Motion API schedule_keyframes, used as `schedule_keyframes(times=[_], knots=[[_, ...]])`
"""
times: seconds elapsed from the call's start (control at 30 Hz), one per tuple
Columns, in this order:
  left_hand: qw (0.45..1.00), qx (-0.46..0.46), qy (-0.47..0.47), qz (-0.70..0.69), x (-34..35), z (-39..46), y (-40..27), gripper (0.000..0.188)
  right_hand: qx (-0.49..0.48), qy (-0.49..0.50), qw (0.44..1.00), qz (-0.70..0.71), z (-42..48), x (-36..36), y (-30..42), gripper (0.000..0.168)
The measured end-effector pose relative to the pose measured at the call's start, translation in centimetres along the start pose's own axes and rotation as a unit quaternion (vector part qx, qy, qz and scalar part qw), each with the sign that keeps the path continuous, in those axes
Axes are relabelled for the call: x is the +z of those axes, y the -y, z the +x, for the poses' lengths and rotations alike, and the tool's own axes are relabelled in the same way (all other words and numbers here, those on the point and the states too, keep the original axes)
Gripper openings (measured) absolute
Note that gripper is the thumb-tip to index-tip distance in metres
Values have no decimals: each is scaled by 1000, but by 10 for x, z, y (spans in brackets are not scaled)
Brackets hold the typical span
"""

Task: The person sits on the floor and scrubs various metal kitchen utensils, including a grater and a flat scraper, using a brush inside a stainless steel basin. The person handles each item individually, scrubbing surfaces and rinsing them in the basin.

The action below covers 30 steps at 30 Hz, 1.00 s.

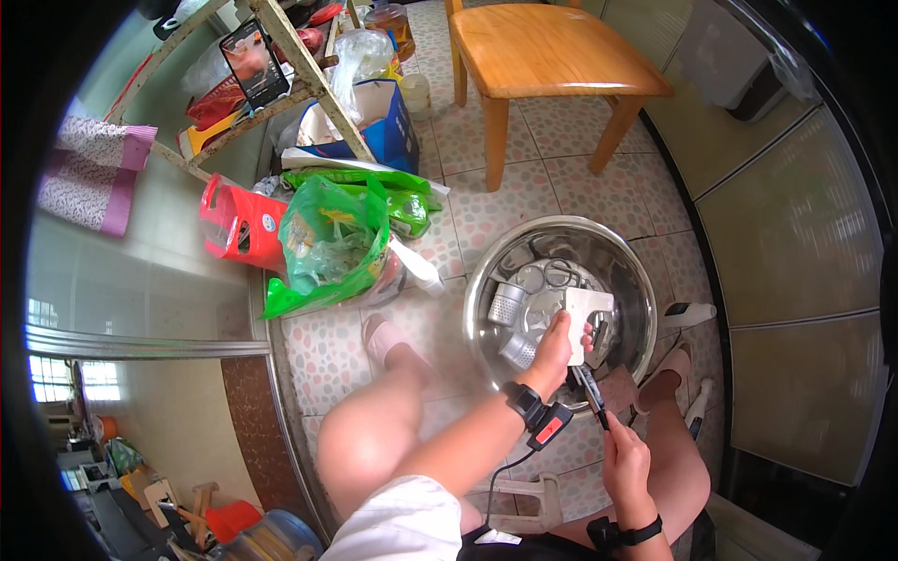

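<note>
Over a stainless steel basin [477,280] on the floor, my left hand [558,350] holds a white flat L-shaped piece [579,308]. My right hand [624,449] grips the dark handle end of a slim brush-like tool [591,393], whose far end meets the lower edge of the white piece; the exact contact is hard to see. In the basin lie two perforated metal cups [506,303], [518,349], a looped metal item [561,272] and dark pieces partly hidden by my left hand. A brownish cloth or pad [618,390] hangs at the basin's near rim.
A green bag-lined bin [330,245] and red plastic basket [242,224] stand to the left. A wooden chair [554,49] is beyond the basin. White bottles [691,314] lie on the right. A phone [254,63] leans on the metal rack [309,63].
</note>
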<state>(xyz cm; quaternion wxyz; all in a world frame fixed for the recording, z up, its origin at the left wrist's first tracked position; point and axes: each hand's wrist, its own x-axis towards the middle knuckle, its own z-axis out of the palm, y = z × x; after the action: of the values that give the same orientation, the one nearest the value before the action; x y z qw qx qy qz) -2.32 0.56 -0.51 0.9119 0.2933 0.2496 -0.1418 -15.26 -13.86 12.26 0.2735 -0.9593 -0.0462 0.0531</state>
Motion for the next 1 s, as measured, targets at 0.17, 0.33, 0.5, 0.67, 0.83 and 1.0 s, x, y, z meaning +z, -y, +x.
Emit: schedule_keyframes(times=[0.17,0.33,0.5,0.67,0.83,1.0], knots=[[999,34,-3,8,-2,4,-6,33,8,-18,1000,0,-7,-5,2,30],[1000,0,-24,20,3,-3,0,31,-38,-47,995,77,-2,2,0,29],[1000,-1,-14,6,-3,-1,5,30,38,3,996,75,-1,5,2,28],[1000,-11,-23,13,0,-6,10,32,65,15,996,61,4,3,4,28],[1000,-9,-24,-7,0,-3,7,32,72,24,995,67,7,2,3,28],[999,-13,-34,-24,2,-6,8,31,57,15,996,70,4,5,2,27]])
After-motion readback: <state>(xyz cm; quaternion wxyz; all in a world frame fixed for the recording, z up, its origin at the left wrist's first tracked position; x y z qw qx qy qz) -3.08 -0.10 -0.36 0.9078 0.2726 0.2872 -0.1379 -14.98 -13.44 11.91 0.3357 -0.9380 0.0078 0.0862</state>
